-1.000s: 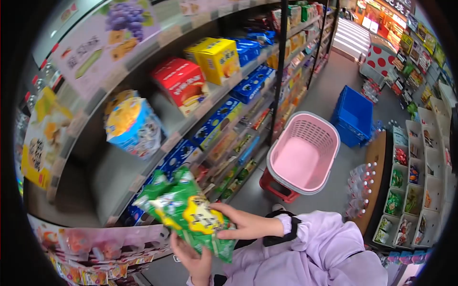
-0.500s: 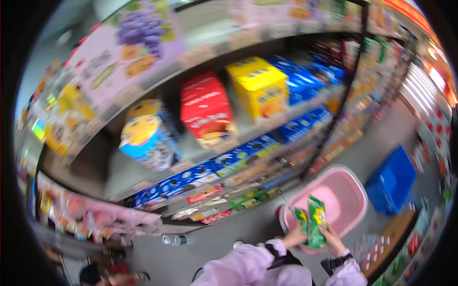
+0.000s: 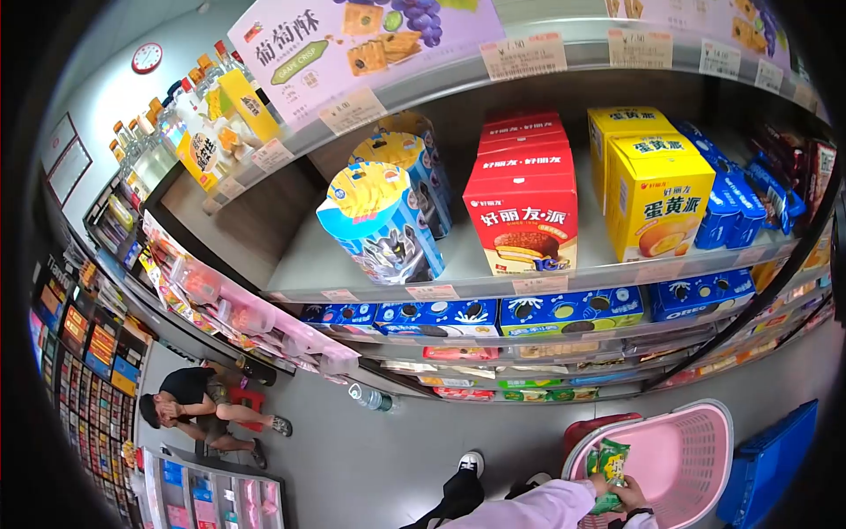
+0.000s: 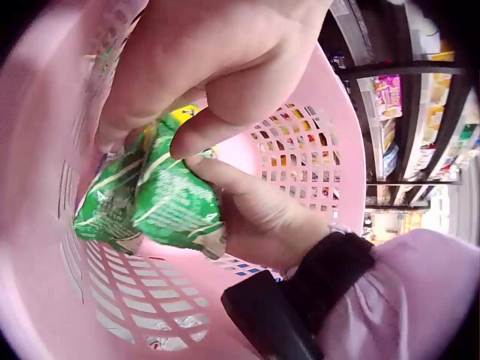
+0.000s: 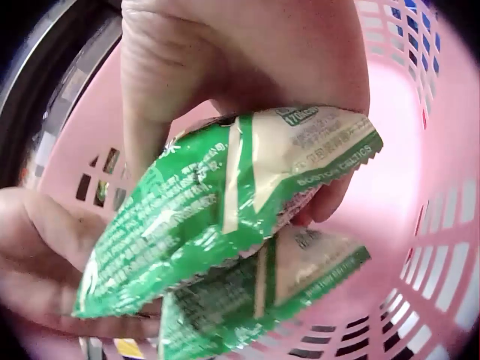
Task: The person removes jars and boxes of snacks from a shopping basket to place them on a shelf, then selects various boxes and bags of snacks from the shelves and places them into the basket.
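Two green snack bags (image 3: 612, 460) with yellow and white print are held together inside the pink basket (image 3: 721, 441). My right hand (image 5: 247, 60) grips the bags (image 5: 172, 217) from above, its fingers wrapped behind them in the right wrist view. My left hand (image 4: 225, 67) holds them from the other side, with its thumb bent over the nearer bag (image 4: 176, 199) in the left wrist view. Both hands are close together within the basket's rim. The bags' crimped ends point toward the basket wall, and part of each bag is hidden behind fingers.
Shelves hold red boxes (image 3: 522, 198), yellow boxes (image 3: 661, 194) and blue tubs (image 3: 383, 225). A blue crate (image 3: 771, 463) stands right of the basket. A plastic bottle (image 3: 374, 399) lies on the floor. A person (image 3: 198, 401) sits at left, near a display case (image 3: 211, 485).
Both hands carried the green bags from in front of the shelf down to the right, into the pink basket. The head view has swung left, bringing the seated person fully into sight.
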Motion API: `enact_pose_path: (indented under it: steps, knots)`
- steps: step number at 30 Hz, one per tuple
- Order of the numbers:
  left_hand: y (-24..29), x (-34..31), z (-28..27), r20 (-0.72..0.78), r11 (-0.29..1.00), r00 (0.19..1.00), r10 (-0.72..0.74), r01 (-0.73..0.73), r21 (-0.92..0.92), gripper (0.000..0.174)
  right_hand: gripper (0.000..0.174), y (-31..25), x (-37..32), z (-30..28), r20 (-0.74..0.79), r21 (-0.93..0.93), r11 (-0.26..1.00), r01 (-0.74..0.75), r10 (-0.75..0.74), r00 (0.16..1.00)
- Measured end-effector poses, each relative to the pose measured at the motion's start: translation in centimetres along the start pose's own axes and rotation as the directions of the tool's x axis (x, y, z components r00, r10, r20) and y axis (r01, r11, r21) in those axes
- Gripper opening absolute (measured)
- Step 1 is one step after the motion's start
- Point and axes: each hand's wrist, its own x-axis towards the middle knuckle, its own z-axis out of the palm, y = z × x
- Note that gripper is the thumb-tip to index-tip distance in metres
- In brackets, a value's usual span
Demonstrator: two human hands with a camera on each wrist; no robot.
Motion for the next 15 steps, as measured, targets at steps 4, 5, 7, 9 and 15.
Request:
enact_pose_path:
  steps: [4, 5, 7, 9, 15]
  knots:
    - [1.7, -2.2, -0.2, -0.012, 0.994, 0.996, 0.091, -0.09, 0.061, 0.037, 0.053, 2.7, 1.6, -1.3, 0.07, -0.328, 0.944, 0.043, -0.021, 0.997]
    - [1.1, -2.1, 0.0, 0.009, 0.981, 0.981, 0.195, -0.196, 0.016, 0.035, 0.052, 1.8, 1.3, -0.5, 0.051, -0.403, 0.915, 0.023, -0.003, 0.999]
    - [0.4, -2.4, -0.4, 0.035, 0.913, 0.914, 0.405, -0.402, -0.07, 0.032, 0.049, 0.0, -0.4, 1.0, 0.036, -0.516, 0.857, 0.003, 0.019, 0.999]
    - [0.2, -3.0, -1.7, 0.052, 0.791, 0.793, 0.607, -0.595, -0.144, 0.031, 0.047, -2.1, -1.9, 2.7, 0.045, -0.604, 0.797, 0.018, 0.012, 0.999]
    - [-1.6, -17.8, -18.2, 0.053, 0.697, 0.696, 0.716, -0.711, -0.089, 0.04, 0.04, -13.9, -8.5, 9.1, 0.127, -0.779, 0.617, 0.108, -0.012, 0.992]
